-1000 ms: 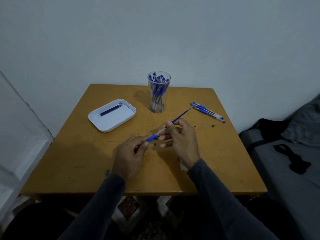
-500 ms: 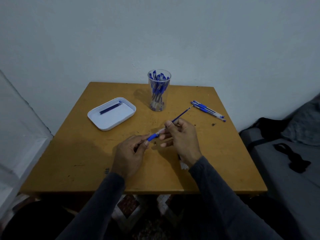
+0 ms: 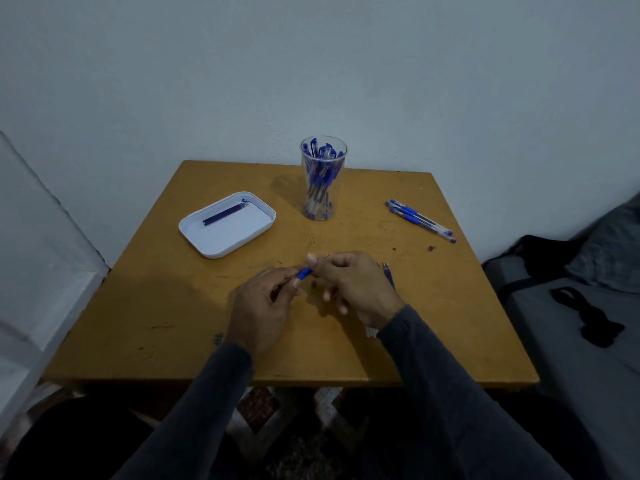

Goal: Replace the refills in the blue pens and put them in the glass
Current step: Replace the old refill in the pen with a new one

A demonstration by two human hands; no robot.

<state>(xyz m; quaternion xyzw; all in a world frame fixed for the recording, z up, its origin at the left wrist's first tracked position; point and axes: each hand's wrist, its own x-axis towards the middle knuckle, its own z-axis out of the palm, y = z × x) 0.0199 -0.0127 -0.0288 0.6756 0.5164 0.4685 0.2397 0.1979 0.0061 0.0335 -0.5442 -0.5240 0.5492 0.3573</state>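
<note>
Hands meeting above the table (image 3: pixel 166 306) in front of the glass (image 3: pixel 323 178), left hand (image 3: pixel 263 306) pinching the blue pen (image 3: pixel 304 273), right hand (image 3: pixel 353 285) curled round its other end, loose pens (image 3: pixel 419 220) right of the glass, white tray (image 3: pixel 227 225) with refills (image 3: pixel 225 213) to its left.

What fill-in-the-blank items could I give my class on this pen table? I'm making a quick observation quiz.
1. The glass stands full of blue ____.
2. The dark refills lie in the white ____.
3. The loose pens lie on the table to the ____ of the glass.
4. The left hand pinches a part coloured ____.

Missing words: pens; tray; right; blue
</note>
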